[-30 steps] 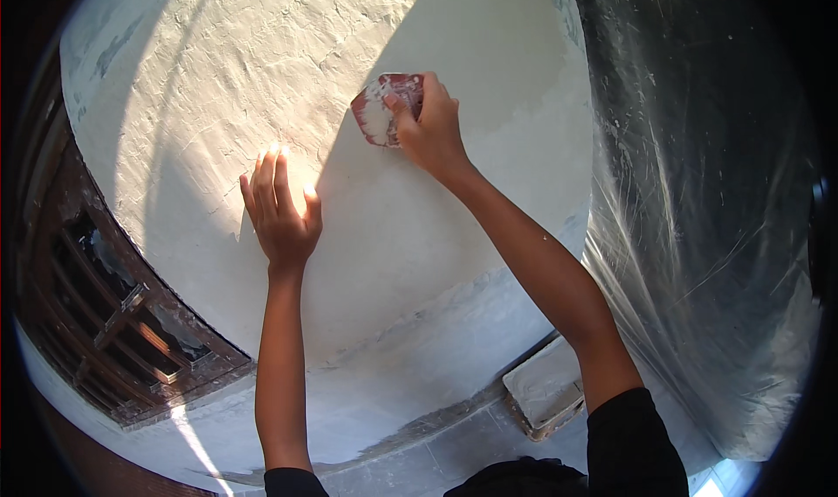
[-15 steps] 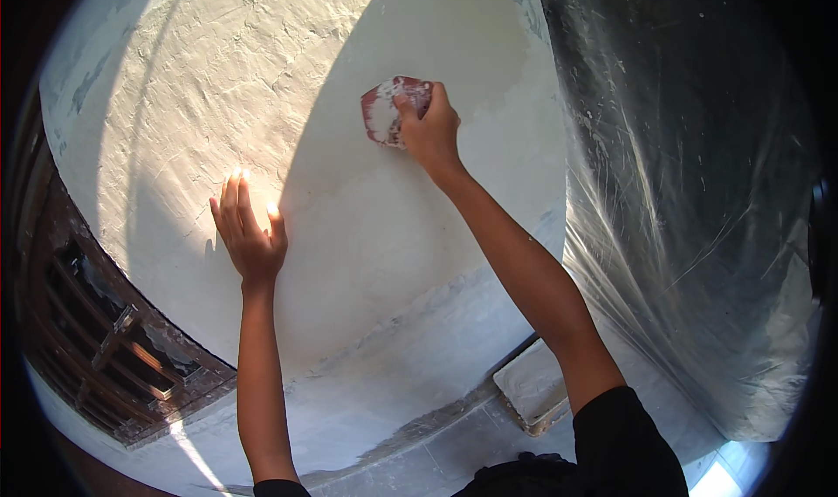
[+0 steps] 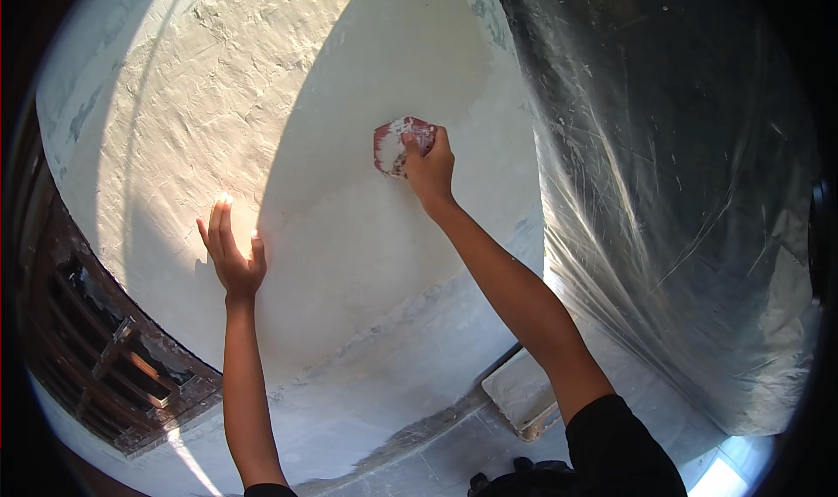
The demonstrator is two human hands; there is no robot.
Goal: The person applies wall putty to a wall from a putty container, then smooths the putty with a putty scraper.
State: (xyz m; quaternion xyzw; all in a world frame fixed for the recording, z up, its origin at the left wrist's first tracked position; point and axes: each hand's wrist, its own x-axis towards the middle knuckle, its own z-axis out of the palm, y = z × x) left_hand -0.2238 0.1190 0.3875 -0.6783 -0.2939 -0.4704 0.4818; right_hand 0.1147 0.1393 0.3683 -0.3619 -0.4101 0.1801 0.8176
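A curved pale plastered wall [image 3: 367, 261] fills the middle, rough and sunlit at upper left, smoother in shade toward the right. My left hand [image 3: 236, 253] lies open against it near the sunlight's edge, fingers apart. Higher up and to the right, my right hand [image 3: 428, 165] grips a reddish, angular flat pad [image 3: 388, 152] smeared with white material, held against the shaded plaster; the pad's underside is hidden.
A dark wooden barred window [image 3: 105, 362] sits at lower left. Crumpled translucent plastic sheeting [image 3: 672, 191] hangs along the right. A plaster-smeared rectangular tray [image 3: 515, 388] rests low on the grey tiled floor [image 3: 428, 462] beside the wall.
My right hand has moved down and rightward on the wall with the pad. My left hand has slid lower, still open. The view has shifted, carrying the wall and sheeting leftward in the picture.
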